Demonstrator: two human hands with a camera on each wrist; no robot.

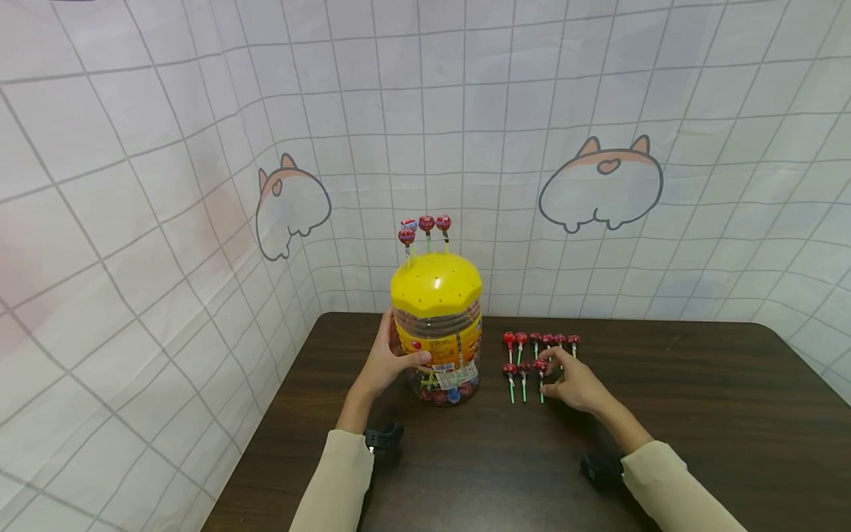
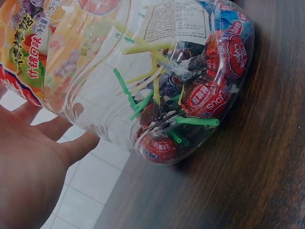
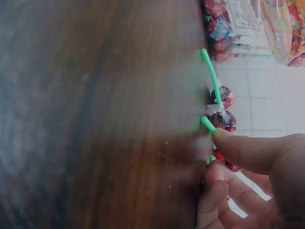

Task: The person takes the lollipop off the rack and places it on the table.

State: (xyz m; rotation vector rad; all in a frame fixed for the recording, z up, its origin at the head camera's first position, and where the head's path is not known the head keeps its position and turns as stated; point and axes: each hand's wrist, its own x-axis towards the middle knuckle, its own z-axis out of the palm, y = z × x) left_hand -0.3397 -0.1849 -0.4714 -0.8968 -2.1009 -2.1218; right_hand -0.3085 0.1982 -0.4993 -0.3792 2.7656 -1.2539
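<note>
A clear plastic jar [image 1: 435, 347] with a yellow dome lid [image 1: 435, 284] stands upright on the table. My left hand [image 1: 385, 362] grips its left side, thumb across the front label. Wrapped lollipops [image 2: 205, 98] with green and yellow sticks lie at its bottom. Several lollipops [image 1: 426, 223] stand upright in the lid's holes. To the jar's right, lollipops lie in two rows. My right hand [image 1: 577, 384] holds the rightmost front-row lollipop [image 1: 541, 366], thumb and fingers bent about it. In the right wrist view, its green stick [image 3: 212, 159] shows between thumb and fingers.
The dark wooden table [image 1: 459, 473] runs to a white gridded cloth [image 1: 499, 177] behind and at the left. Two more front-row lollipops [image 1: 510, 371] lie left of the right hand. Behind it is the back row of lollipops [image 1: 521, 338].
</note>
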